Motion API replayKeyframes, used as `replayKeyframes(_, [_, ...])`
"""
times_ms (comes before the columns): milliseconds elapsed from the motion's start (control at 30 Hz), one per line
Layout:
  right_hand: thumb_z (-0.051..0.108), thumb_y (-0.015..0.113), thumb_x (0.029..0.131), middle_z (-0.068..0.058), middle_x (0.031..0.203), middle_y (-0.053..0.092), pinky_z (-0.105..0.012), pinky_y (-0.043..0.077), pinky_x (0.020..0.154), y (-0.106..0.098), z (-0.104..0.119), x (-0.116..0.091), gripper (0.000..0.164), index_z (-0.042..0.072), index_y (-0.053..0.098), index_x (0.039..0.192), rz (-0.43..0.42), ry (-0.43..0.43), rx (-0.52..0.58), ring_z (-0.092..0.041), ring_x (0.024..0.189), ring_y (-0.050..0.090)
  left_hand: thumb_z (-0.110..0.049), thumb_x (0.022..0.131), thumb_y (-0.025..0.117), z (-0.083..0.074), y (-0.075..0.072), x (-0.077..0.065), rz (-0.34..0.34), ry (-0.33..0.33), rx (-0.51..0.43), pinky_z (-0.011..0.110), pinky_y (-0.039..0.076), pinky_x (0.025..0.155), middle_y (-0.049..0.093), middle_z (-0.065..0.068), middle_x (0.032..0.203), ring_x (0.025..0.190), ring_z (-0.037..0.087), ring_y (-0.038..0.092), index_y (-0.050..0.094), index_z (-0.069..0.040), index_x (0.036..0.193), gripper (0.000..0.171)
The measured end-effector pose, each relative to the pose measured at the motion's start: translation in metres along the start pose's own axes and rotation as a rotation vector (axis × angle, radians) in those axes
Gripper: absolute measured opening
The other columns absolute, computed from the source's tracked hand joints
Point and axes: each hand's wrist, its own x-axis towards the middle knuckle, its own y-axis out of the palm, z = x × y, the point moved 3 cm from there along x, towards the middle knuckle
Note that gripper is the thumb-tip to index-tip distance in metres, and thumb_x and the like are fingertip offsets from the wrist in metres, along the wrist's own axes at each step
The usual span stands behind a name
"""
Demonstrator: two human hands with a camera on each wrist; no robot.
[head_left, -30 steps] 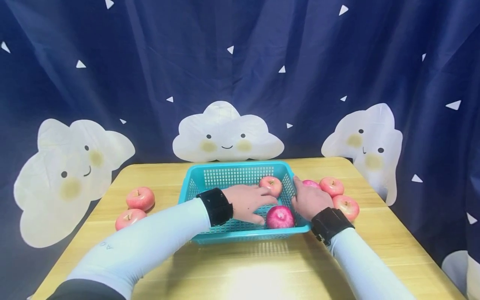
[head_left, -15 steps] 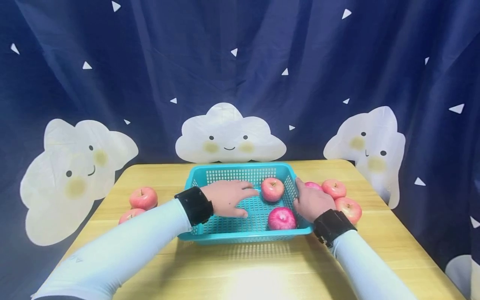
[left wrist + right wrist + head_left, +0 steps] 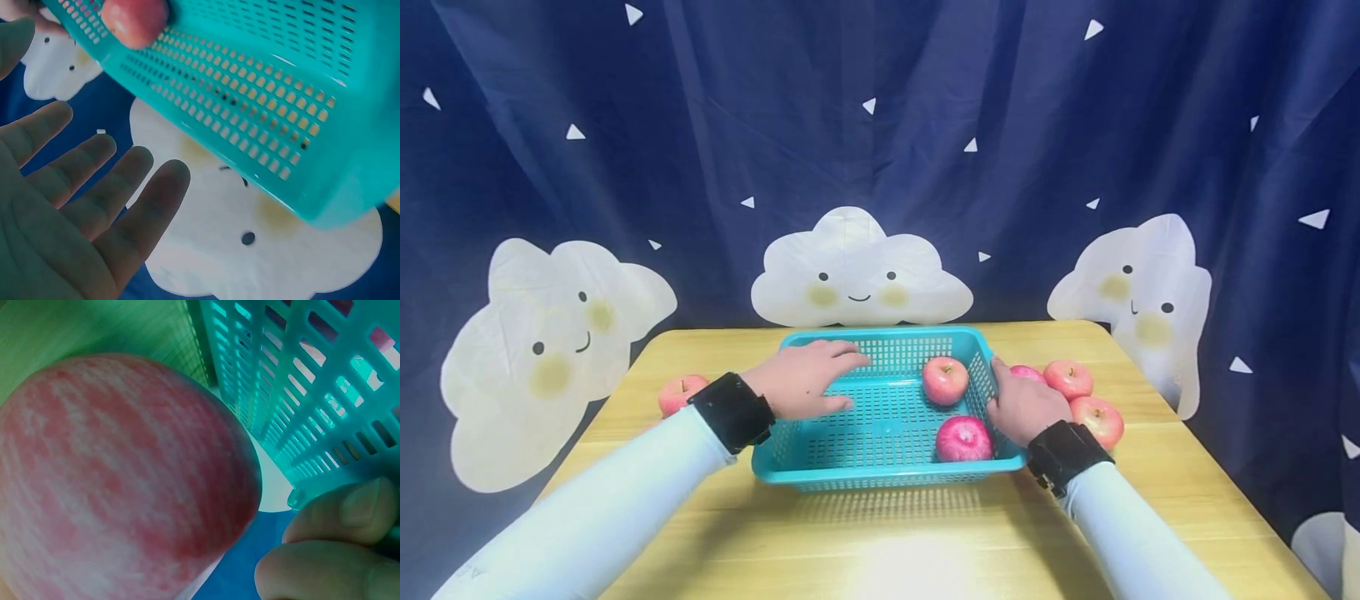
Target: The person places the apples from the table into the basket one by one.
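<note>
A turquoise plastic basket [image 3: 865, 477] sits in the middle of the table. On its right side lie a pink-red apple [image 3: 945, 381] and a purple-red onion [image 3: 964, 439]. Fingers spread and holding nothing, my left hand [image 3: 801, 377] hovers over the basket's left part; the left wrist view shows its fingers [image 3: 169, 187] straight beside the basket's perforated wall. My right hand [image 3: 1028, 406] grips the basket's right rim, its thumb along the edge. In the right wrist view its curled fingers [image 3: 325, 569] are by the wall, and a large striped apple [image 3: 125, 481] is close by.
Right of the basket are two apples, one behind [image 3: 1067, 379] and one in front [image 3: 1099, 421], plus a partly hidden purple-pink round thing [image 3: 1026, 372]. Another apple [image 3: 681, 393] lies left, near my left wrist. A dark blue curtain [image 3: 880, 125] hangs behind the wooden table [image 3: 820, 550].
My left hand has moved left, away from the apple and onion, and over the basket's left side. The right hand stays at the right rim, and the basket has barely moved.
</note>
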Motion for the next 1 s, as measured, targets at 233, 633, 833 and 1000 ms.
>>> replayKeyframes(233, [0.028, 0.058, 0.091, -0.024, 0.125, 0.066, -0.057, 0.055, 0.066, 0.001, -0.001, 0.000, 0.073, 0.007, 0.035, 0.157, 0.003, 0.009, -0.002, -0.042, 0.090, 0.068, -0.037, 0.094, 0.070, 0.017, -0.004, -0.022, -0.035, -0.047, -0.020, 0.048, 0.042, 0.109, 0.049, 0.011, 0.149, 0.137, 0.030, 0.045, 0.049, -0.012, 0.149, 0.064])
replayKeyframes(633, [0.028, 0.059, 0.090, -0.023, 0.127, 0.065, -0.057, 0.055, 0.067, 0.002, -0.002, 0.000, 0.073, 0.008, 0.036, 0.156, 0.012, 0.015, -0.001, -0.041, 0.092, 0.067, -0.033, 0.092, 0.073, 0.047, 0.001, -0.058, -0.116, -0.128, -0.022, 0.052, 0.041, 0.109, 0.051, 0.016, 0.147, 0.135, 0.034, 0.049, 0.050, -0.006, 0.148, 0.066])
replayKeyframes(833, [0.028, 0.059, 0.090, -0.023, 0.127, 0.065, -0.056, 0.055, 0.067, 0.002, -0.001, 0.000, 0.073, 0.008, 0.036, 0.156, 0.013, 0.014, -0.001, -0.040, 0.091, 0.067, -0.034, 0.092, 0.073, 0.061, 0.004, -0.082, -0.120, -0.218, -0.037, 0.056, 0.043, 0.106, 0.052, 0.015, 0.145, 0.133, 0.036, 0.050, 0.051, -0.007, 0.147, 0.066])
replayKeyframes(1000, [0.028, 0.060, 0.090, -0.023, 0.127, 0.065, -0.055, 0.055, 0.067, 0.002, -0.001, 0.001, 0.073, 0.008, 0.036, 0.156, 0.012, 0.014, -0.002, -0.040, 0.091, 0.067, -0.035, 0.093, 0.071, 0.071, 0.005, -0.104, -0.120, -0.262, -0.039, 0.058, 0.041, 0.106, 0.053, 0.016, 0.144, 0.133, 0.038, 0.049, 0.052, -0.006, 0.145, 0.063])
